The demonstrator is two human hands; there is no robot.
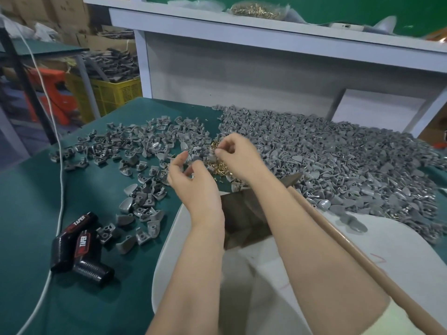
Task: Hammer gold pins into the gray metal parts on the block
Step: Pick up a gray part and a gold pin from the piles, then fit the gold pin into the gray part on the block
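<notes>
1. Because the gold pins (219, 165) are tiny, light and smooth, they are probably going to slip and scatter easily. Each is best pinched by its shank between thumb and forefinger tips.
2. They are lying in a loose heap on the green table (36, 189), between the spreads of gray metal parts (145, 151) and just beyond the dark block (244, 213).
3. The gray parts are looking stiff, rounded and light, so gripping one by its flat sides is likely steadying it best on the block.
4. The right hand (234, 153) is hovering over the heap with its thumb and forefinger tips pressing together. Blur is hiding whether a pin is between them.
5. The left hand (191, 175) is hanging just beside it, fingers loosely curled and narrow. I cannot tell whether it is holding anything.
6. The hammer (350, 247) is lying ungripped, its head beside the block and its handle running along the right forearm.
</notes>
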